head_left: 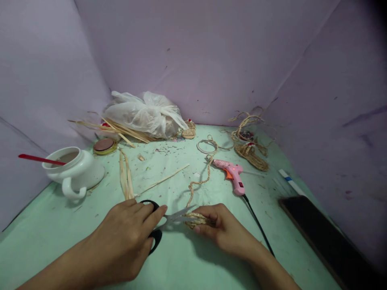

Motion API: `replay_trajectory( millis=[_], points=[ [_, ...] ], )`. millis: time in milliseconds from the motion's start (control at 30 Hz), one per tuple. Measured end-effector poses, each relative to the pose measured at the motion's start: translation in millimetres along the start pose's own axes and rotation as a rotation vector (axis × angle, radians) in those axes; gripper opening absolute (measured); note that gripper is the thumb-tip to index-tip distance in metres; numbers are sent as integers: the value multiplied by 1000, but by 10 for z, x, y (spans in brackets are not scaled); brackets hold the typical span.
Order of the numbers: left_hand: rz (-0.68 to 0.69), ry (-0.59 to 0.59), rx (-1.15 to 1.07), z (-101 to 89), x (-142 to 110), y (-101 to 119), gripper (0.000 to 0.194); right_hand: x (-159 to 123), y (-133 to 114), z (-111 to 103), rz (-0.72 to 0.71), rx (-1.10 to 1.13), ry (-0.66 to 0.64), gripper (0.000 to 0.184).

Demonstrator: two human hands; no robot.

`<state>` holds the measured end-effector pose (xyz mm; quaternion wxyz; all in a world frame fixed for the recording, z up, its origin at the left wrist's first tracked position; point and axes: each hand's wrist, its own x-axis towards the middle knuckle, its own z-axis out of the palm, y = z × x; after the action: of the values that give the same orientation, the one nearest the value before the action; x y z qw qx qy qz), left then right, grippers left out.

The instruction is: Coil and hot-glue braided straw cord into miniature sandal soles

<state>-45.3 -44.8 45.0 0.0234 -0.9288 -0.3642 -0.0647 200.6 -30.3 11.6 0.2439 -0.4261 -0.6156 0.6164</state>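
My left hand (130, 231) has its fingers in the black handles of a pair of scissors (177, 215). The blades are parted and reach to the woven straw piece (198, 220), near where a braided straw cord (199, 182) leaves it. Pinched between the thumb and fingers of my right hand (222, 225), that straw piece is partly covered; its full shape is hidden. From it the cord runs away over the table to a pink glue gun's nozzle. The glue gun (232, 171) lies on its side, with a small light glowing on it.
A white pot (74, 169) with a red stick stands left, near a round tin (104, 146). Straw strips (126, 177) and a plastic bag (148, 112) lie beyond. Small woven slippers (252, 156), a ring (205, 147) and a dark flat object (317, 237) sit right of centre.
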Motion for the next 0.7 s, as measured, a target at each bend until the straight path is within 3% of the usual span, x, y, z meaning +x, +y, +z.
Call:
replay_trajectory(
  millis=[400,700],
  points=[
    [0,-28,84,-4,-5,35,48,19,-33,0,38,126,4,24],
    [-82,-125,110,-2,-28,98,51,24,-28,29,10,87,87,26]
  ],
)
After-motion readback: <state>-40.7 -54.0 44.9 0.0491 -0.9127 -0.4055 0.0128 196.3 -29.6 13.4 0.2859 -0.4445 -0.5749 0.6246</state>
